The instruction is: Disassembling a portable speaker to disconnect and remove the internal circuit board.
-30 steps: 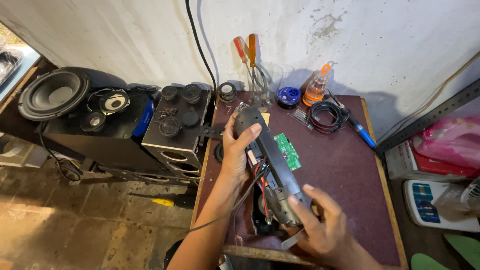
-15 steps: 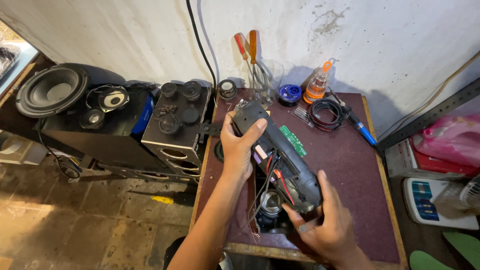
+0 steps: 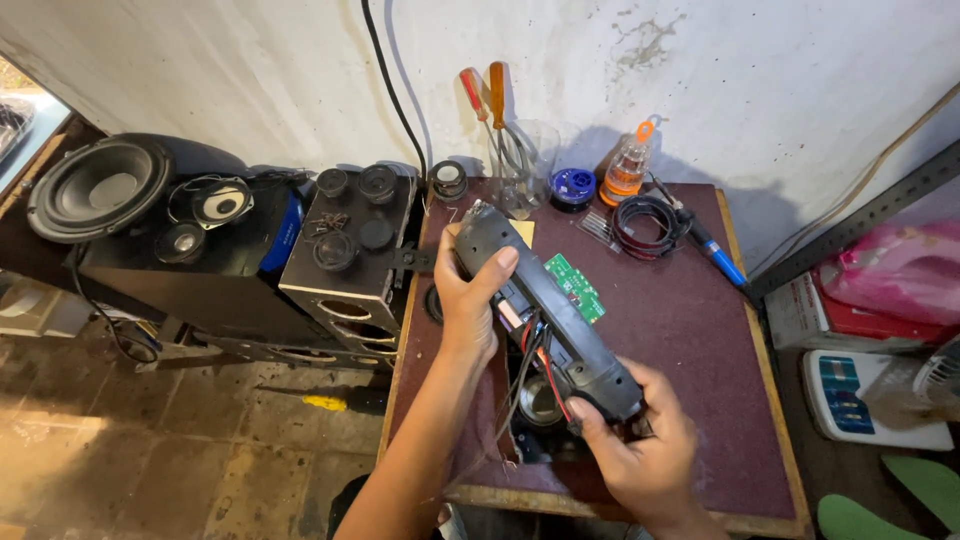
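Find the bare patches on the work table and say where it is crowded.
Free: the table right of the green circuit board, below the coiled cable and blue-handled soldering iron. Crowded: the back edge, with the screwdrivers and bottle, and the left, where both hands hold the opened speaker housing.

The speaker housing [image 3: 545,305] was matt black plastic. The table [image 3: 690,330] had a rough maroon top with a bare wood edge. The wall [image 3: 250,70] was stained, chipped white plaster.
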